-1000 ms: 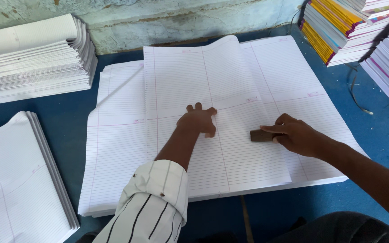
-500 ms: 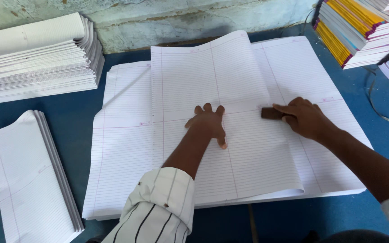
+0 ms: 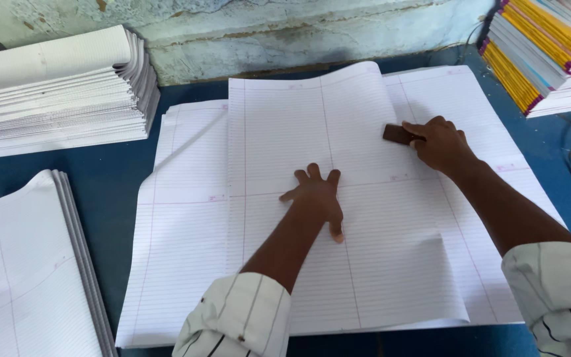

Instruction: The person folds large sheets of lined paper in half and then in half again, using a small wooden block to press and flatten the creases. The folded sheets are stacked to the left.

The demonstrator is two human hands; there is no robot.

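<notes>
The left hand (image 3: 316,197) lies flat, fingers spread, on the folded ruled sheet (image 3: 312,198), which rests on the blue tabletop (image 3: 61,165). Beyond and to its right, the right hand (image 3: 439,142) has its fingers closed around a small dark brown block (image 3: 396,134), pressed against the fold edge. If the flat hand's pressure eases, the sheet could slide and crease crookedly; an uneven push of the block could wrinkle the paper.

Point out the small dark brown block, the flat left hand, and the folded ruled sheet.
small dark brown block (image 3: 398,134), head view, exposed end.
left hand (image 3: 317,196), head view, back.
folded ruled white paper sheet (image 3: 285,125), head view, upper panel.
</notes>
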